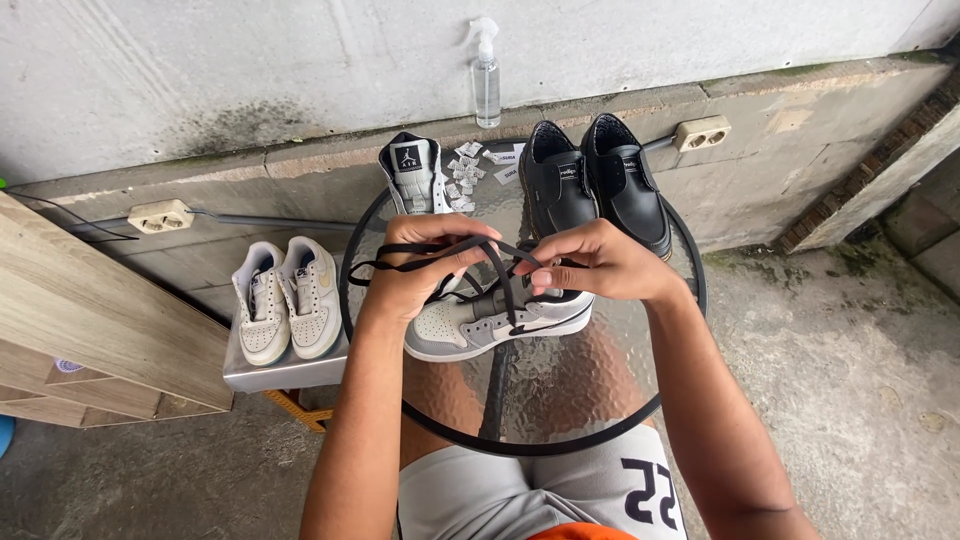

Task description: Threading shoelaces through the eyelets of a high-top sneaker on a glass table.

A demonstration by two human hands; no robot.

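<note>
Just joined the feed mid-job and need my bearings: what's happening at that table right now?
A person holds a black flat shoelace in both hands, left hand and right hand, above a grey-and-white high-top sneaker lying on a round glass table. Its mate and a pair of black leather shoes stand at the table's far side. A pair of small white sneakers sits on a metal stand left of it.

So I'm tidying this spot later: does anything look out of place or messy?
Mostly orderly. Only the small white packets lie scattered loosely on the glass table behind the grey sneaker, and its mate stands apart, propped upright against the ledge.
</note>
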